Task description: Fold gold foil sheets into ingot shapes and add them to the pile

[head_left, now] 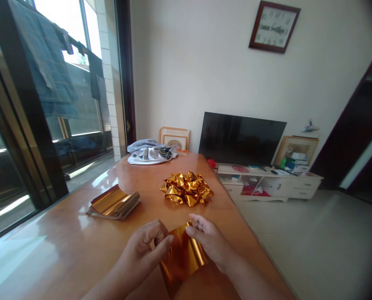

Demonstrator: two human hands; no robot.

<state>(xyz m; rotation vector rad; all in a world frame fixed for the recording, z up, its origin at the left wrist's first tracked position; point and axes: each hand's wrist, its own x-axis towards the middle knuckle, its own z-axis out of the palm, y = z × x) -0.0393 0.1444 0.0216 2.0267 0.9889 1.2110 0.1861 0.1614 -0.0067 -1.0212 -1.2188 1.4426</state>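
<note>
A sheet of shiny gold foil paper (184, 254) spans the space between my two hands at the near edge of the table. My left hand (150, 246) pinches its left edge between thumb and curled fingers. On the right side, my right hand (209, 239) grips the upper right edge, thumb in front, and the sheet curves there. Beyond the hands lies a heap of folded gold foil pieces (187, 189) with pointed corners. To the left sits a stack of gold foil sheets (113, 203), its top sheet curled up.
The glossy wooden table (148, 216) carries a bundle of grey cloth (150, 152) at its far end. Beyond its right edge stand a television (242, 139) and a low white cabinet (279, 187). A glass sliding door (13, 146) runs along the left.
</note>
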